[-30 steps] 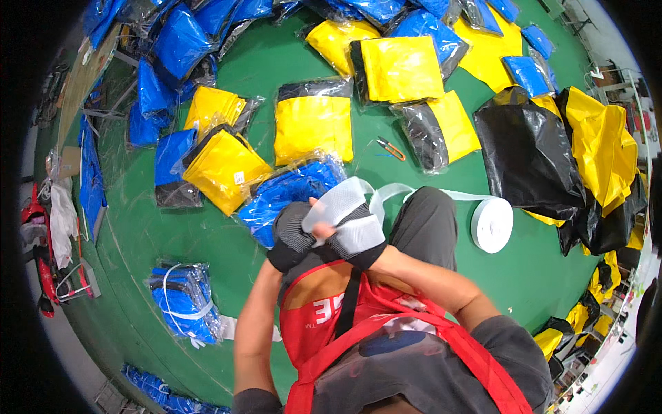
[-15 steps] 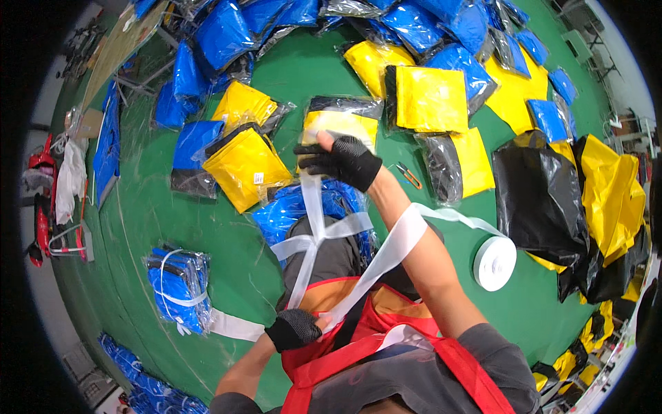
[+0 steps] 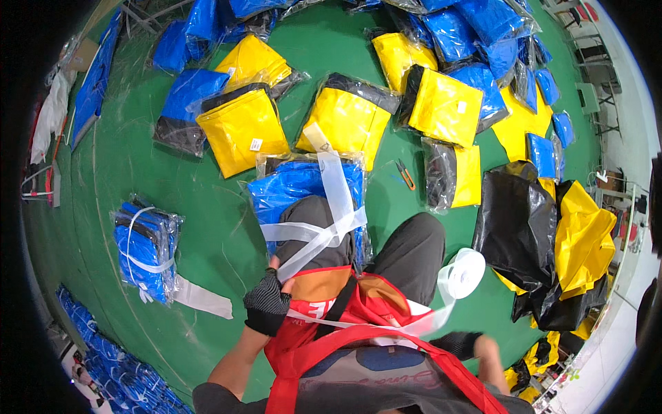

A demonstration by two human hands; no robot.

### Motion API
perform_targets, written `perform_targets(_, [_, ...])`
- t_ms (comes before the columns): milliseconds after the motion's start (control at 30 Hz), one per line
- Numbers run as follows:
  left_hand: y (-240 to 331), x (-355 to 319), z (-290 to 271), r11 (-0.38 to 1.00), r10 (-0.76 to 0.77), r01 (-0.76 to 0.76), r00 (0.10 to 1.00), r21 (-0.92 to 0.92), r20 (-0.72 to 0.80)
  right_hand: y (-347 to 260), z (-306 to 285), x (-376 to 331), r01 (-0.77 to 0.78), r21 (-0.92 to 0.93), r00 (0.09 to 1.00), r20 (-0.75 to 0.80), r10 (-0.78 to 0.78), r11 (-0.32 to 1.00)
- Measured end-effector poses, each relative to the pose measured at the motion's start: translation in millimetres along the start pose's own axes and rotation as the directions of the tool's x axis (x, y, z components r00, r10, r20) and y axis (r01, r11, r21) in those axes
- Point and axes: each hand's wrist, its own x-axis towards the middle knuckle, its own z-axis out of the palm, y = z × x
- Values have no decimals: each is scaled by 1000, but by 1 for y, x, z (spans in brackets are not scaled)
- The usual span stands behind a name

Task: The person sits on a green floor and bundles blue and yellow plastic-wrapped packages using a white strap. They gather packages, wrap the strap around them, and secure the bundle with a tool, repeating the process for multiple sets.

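A blue folded bundle in clear plastic [image 3: 286, 185] lies under my knee. White strap [image 3: 336, 186] crosses over the bundle and my leg, one end lying up on a yellow package [image 3: 348, 117]. My left hand [image 3: 267, 301], in a black fingerless glove, is closed on the strap beside my knee. From there the strap runs across my red apron [image 3: 300, 345] to the white roll [image 3: 462, 274] on the right. My right hand [image 3: 456, 344], also gloved, is low by my right side below the roll; its fingers are hidden.
Orange-handled snips [image 3: 405, 175] lie on the green floor [image 3: 207, 228]. A tied blue bundle [image 3: 146, 248] is at left, with a loose strap tail [image 3: 203, 298]. Yellow and blue packages spread ahead. Black sheeting [image 3: 516, 238] is heaped at right.
My right hand has dropped from above the bundle to my lower right side. My left hand has moved up to my knee. The strap's end now lies on the yellow package.
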Motion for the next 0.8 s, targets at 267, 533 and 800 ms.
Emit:
perform_targets(267, [18,35,-10,927,366,-341,914,157,-174,-105,-132,231,238,157,676,-735,-47,959])
perform_targets(533, [-13,10,42,642,-225,232,968,-730,109,-192,-124,138,526,844,850,-517,-101,104])
perform_targets(800, [15,2,21,638,-140,129,989,-759,50,-238,-184,166,768,466,563,-818,-116,440])
